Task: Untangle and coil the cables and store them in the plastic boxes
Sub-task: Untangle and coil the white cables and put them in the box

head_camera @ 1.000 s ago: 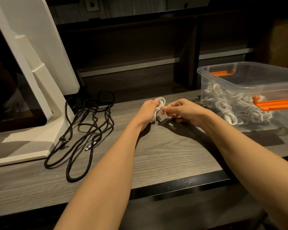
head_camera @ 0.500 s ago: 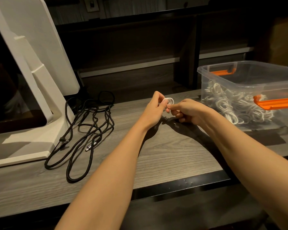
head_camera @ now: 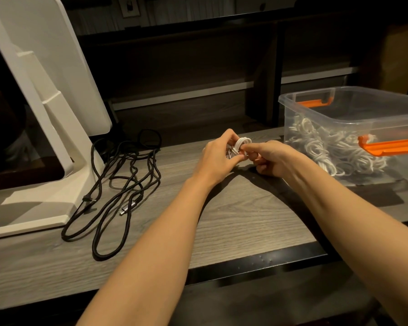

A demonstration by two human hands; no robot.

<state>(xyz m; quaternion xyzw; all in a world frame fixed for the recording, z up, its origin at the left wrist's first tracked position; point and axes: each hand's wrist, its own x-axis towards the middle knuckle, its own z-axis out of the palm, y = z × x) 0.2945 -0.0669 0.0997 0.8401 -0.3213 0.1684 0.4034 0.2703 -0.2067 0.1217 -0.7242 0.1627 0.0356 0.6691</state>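
A small coiled white cable [head_camera: 242, 142] is held just above the wooden desk, between both hands. My left hand [head_camera: 218, 154] grips the coil from the left, with fingers curled over its top. My right hand [head_camera: 267, 156] pinches the coil's near side from the right. Much of the coil is hidden inside the hands. A clear plastic box [head_camera: 316, 114] with orange latches stands to the right and holds several coiled white cables [head_camera: 327, 147]. A loose black cable [head_camera: 127, 184] lies tangled on the desk at the left.
A white monitor stand [head_camera: 45, 114] takes up the desk's left side, its base touching the black cable. The desk's dark front edge [head_camera: 257, 262] runs below my forearms. Dark shelving stands behind the desk.
Both hands have stayed at the same spot, turning the white coil between them. My left fingers now curl over the top of the coil, and my right hand pinches lower on it.
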